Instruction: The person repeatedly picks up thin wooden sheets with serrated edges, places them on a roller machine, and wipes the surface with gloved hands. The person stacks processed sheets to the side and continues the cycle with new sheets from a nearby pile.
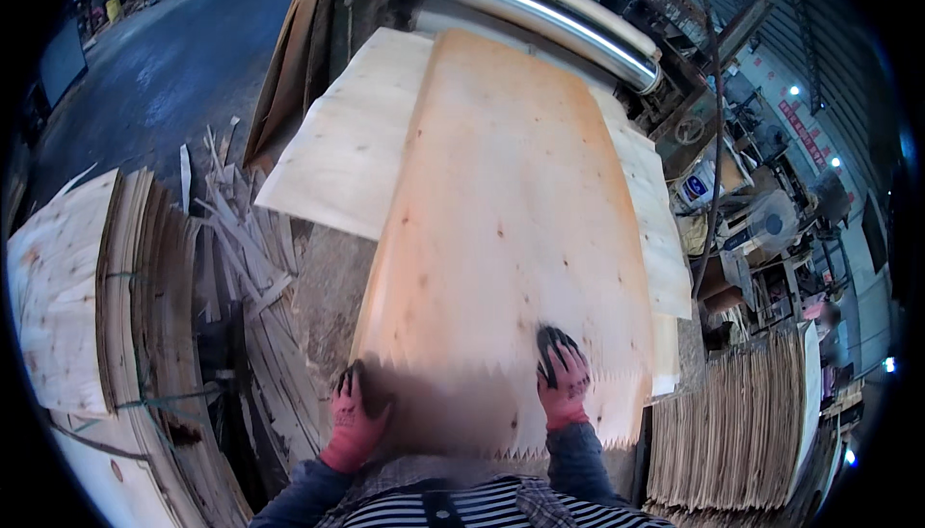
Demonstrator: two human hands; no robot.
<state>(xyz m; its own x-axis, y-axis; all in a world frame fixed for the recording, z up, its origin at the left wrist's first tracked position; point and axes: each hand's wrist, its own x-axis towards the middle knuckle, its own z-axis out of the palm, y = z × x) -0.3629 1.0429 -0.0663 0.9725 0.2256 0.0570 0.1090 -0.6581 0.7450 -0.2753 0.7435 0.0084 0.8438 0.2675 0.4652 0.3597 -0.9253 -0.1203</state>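
Note:
A large wood veneer sheet (506,210), pale orange with small knots, lies lengthwise in front of me on other sheets. Jagged teeth run along its near end, with a second toothed line a little farther in. My right hand (563,379), in a pink glove with black fingertips, lies on the near right part of this sheet, fingers spread. At the near left edge is my left hand (355,422), gloved alike, its fingers stretched along the edge and the thumb apart. Beneath, paler veneer sheets (342,143) stick out at both sides.
Beyond the sheets lies a machine with a shiny metal roller (540,22). Bundled veneer stacks (63,297) stand at left, beside loose wood strips (226,229). Another veneer stack (727,422) is at near right. A fan (771,224) and clutter stand farther right.

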